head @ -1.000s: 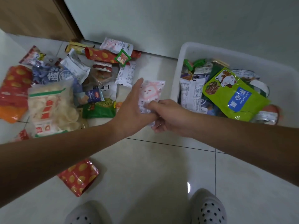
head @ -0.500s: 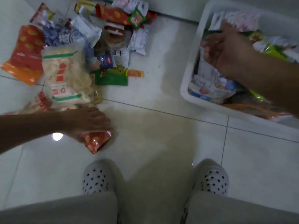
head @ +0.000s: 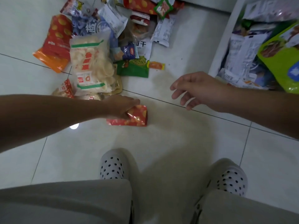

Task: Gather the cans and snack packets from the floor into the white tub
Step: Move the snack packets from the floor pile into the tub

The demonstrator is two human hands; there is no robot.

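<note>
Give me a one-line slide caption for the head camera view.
Left hand grasps a red snack packet on the floor; right hand hovers empty beside the white tub.

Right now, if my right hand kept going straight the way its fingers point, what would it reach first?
Likely the red snack packet in the left hand; the right hand points left over bare floor. Height is hard to judge.

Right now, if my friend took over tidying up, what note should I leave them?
Left hand: fingers closed on a red packet low at the floor.
Right hand: open, empty, hovering between pile and tub.
Done: the tub already holds many packets, including a big green bag.
Left: drop the red packet in, then clear the pile on the floor, such as the cracker bag and orange bag. No cans in sight.
</note>
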